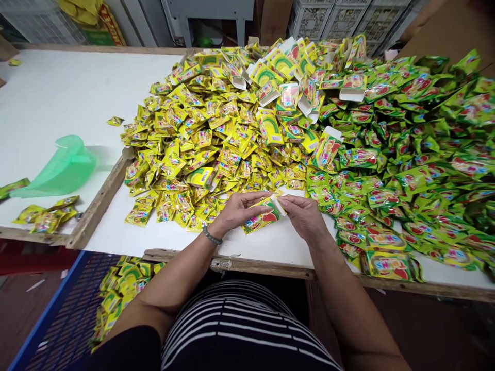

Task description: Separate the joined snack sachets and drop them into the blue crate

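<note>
Near the table's front edge, my left hand [240,210] grips a small yellow and green box [263,216] with a watermelon print, thumb on its face. The fingers of my right hand [303,212] pinch the box's right end, at a white flap. Just beyond my hands lies a heap of small yellow packets [201,139]. Green packets [371,154] are piled to the right. Several flat or open-ended boxes [288,98] rest on top of the heap, their white insides partly showing.
A wooden strip [102,203] divides the white table [69,93]. Left of it are a green translucent scoop [65,167] and a few packets [50,216]. Below the front edge, a blue crate [65,309] holds filled boxes or packets. White crates [340,20] stand behind the table.
</note>
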A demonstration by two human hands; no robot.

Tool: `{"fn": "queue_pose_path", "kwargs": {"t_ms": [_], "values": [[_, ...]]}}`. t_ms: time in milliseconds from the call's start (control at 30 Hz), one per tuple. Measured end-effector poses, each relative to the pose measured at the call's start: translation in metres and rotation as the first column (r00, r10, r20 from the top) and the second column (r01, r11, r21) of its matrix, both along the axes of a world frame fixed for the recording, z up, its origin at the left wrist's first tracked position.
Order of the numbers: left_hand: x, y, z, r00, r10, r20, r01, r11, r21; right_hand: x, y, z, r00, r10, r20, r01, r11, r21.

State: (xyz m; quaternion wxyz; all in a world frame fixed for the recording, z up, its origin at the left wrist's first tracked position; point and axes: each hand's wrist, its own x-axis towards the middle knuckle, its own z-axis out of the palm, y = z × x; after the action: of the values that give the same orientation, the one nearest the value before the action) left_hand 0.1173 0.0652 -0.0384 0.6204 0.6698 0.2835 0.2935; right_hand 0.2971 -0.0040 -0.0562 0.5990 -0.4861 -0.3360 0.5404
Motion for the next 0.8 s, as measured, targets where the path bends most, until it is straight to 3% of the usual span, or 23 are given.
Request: {"fn": "queue_pose_path", "kwargs": {"t_ms": [300,633,800], "values": [[0.0018,-0.0021,-0.0023,0.997,0.079,-0.022,-0.079,0.997,-0.013,-0.0008,-0.0001,-0.0007,0.987,-0.007,0.158,-0.007,0.996,0.092],[0.0019,-0.0017,-0.0043,0.997,0.079,0.008,-0.078,0.992,-0.095,0.0004,-0.0031,-0.0030,0.979,-0.007,0.201,-0.022,0.990,0.141],[0.0016,-0.0017,-0.0051,0.992,0.115,-0.042,-0.115,0.993,0.000,-0.0021,-0.0037,-0.0042,0.971,-0.021,0.240,-0.014,0.990,0.142]]}}
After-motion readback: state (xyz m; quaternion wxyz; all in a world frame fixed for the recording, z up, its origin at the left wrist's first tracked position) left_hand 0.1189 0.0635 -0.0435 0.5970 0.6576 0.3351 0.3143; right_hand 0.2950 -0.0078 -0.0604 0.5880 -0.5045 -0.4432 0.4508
